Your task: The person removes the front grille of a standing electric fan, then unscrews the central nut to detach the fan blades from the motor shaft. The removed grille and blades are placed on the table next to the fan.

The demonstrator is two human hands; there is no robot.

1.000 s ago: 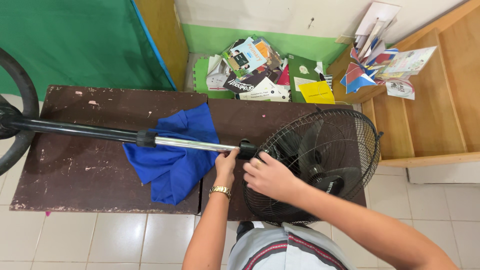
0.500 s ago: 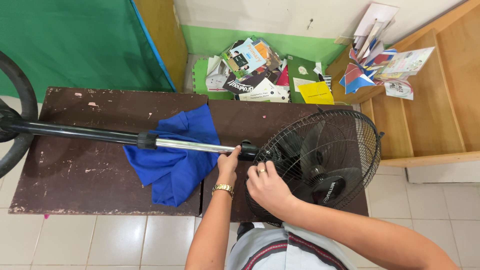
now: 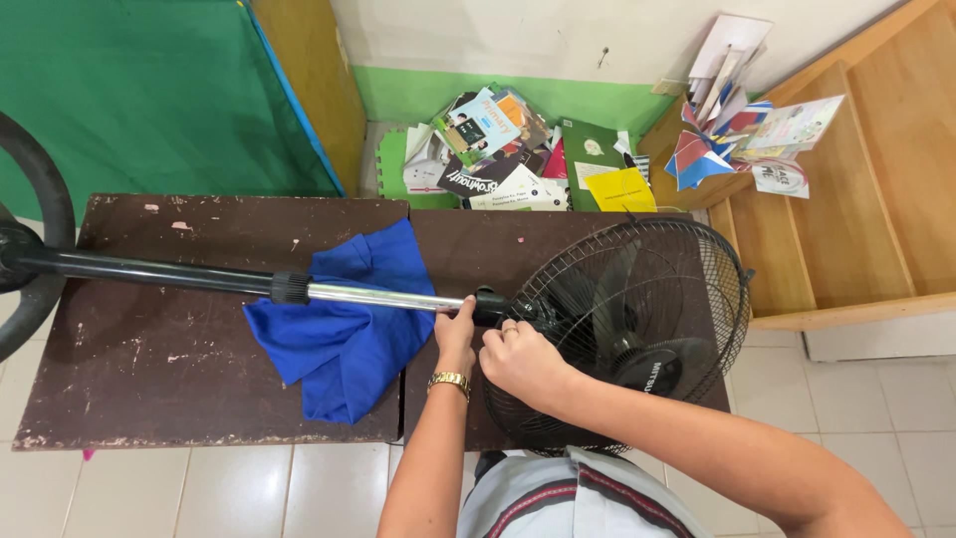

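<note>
Nearest, our left hand (image 3: 456,334), with a gold watch at the wrist, closes its grip around the chrome pole (image 3: 383,296) where it meets the black collar (image 3: 491,304). Our right hand (image 3: 520,361) rests curled against the round wire fan guard (image 3: 637,319), apparently pinching a wire. The pedestal fan lies flat on the scuffed dark-brown surface (image 3: 179,369), over a crumpled blue cloth (image 3: 344,344). Beyond lies a heap of glossy books (image 3: 508,154).

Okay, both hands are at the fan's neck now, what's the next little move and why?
Probably steady the chrome pole with the left hand while the right hand works the black joint behind the wire guard. Both hands already meet at that joint, and the fan lies sideways across the brown table.
</note>
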